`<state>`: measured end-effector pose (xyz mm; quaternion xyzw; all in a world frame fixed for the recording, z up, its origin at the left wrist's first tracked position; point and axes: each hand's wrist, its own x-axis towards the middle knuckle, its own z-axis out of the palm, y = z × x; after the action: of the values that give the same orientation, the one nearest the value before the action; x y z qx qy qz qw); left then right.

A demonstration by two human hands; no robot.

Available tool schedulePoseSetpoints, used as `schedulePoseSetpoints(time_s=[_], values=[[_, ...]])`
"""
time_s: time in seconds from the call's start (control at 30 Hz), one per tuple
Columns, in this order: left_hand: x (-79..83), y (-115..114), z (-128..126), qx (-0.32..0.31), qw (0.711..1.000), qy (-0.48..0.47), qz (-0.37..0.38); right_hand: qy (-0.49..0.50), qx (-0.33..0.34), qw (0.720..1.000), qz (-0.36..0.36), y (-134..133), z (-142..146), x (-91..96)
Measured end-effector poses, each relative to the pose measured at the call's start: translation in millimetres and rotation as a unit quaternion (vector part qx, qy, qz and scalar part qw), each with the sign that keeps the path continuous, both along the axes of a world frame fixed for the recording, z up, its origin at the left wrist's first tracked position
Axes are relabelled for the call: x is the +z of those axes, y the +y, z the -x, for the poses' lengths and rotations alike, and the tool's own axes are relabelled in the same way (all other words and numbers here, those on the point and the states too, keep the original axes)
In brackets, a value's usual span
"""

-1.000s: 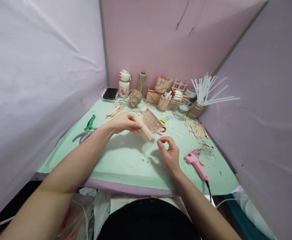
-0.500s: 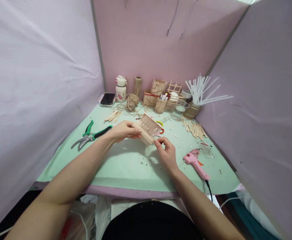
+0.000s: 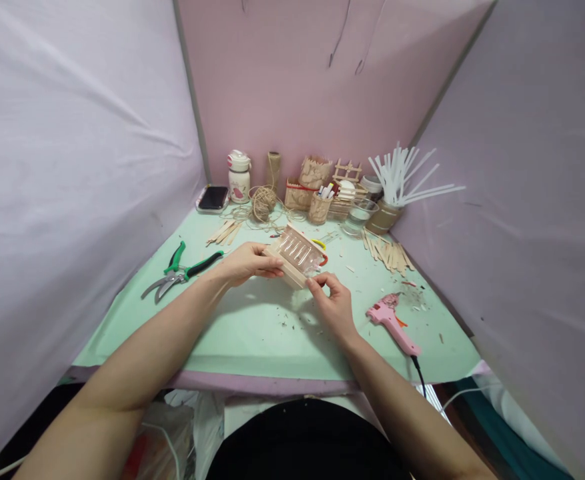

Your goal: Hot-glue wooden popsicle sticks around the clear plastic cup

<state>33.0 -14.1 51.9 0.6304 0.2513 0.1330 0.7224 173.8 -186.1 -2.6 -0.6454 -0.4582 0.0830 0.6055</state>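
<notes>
A pale, angular wooden piece (image 3: 298,252) is held tilted above the mint-green cloth (image 3: 257,340), gripped by the bare left hand (image 3: 248,263), seemingly for steadiness, while its near corner is touched by the bare right hand (image 3: 335,303); whether pinched cannot be told.

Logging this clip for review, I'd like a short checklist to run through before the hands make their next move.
1. Left hand holding the wooden piece: ok.
2. Right hand at the piece's near corner: ok.
3. Right fingertips gripping firmly there: cannot tell.
4. Pink glue gun apart from both hands: ok, it lies to the right.
5. Glue gun hot: cannot tell.
6. Shears closed: not ok, the blades stand apart.
</notes>
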Motion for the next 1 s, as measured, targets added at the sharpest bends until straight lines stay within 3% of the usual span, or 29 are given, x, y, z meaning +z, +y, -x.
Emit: schedulePoseSetpoints(time_s=[0.33, 0.43, 0.5, 0.57, 0.63, 0.7, 0.8, 1.0], values=[[-3.7, 4.9, -0.5, 0.028, 1.0, 0.003, -0.008, 0.056, 0.019, 0.998, 0.006, -1.5, -1.2, 1.6], [3.1, 3.9, 0.8, 0.038, 0.997, 0.013, -0.066, 0.081, 0.006, 0.997, 0.017, 1.0, -2.2, -5.1], [14.2, 2.0, 2.7, 0.032, 0.988, 0.033, -0.15, 0.098, -0.017, 0.995, 0.021, 3.2, -4.9, -11.7], [27.9, -1.3, 3.9, 0.008, 0.958, 0.069, -0.28, 0.109, -0.038, 0.993, 0.017, 5.0, -8.1, -17.1], [39.1, -6.3, 2.8, -0.024, 0.903, 0.103, -0.417, 0.11, -0.055, 0.992, 0.009, 5.5, -10.5, -19.1], [43.8, -13.0, -1.7, -0.057, 0.857, 0.126, -0.496, 0.101, -0.064, 0.993, -0.003, 4.7, -10.9, -16.9], [39.3, -24.2, -12.2, -0.097, 0.821, 0.185, -0.531, 0.055, -0.058, 0.996, -0.033, 1.6, -8.9, -8.5], [32.1, -33.8, -25.6, -0.13, 0.808, 0.232, -0.525, -0.101, -0.024, 0.994, -0.036, -0.5, -7.2, 2.3]])
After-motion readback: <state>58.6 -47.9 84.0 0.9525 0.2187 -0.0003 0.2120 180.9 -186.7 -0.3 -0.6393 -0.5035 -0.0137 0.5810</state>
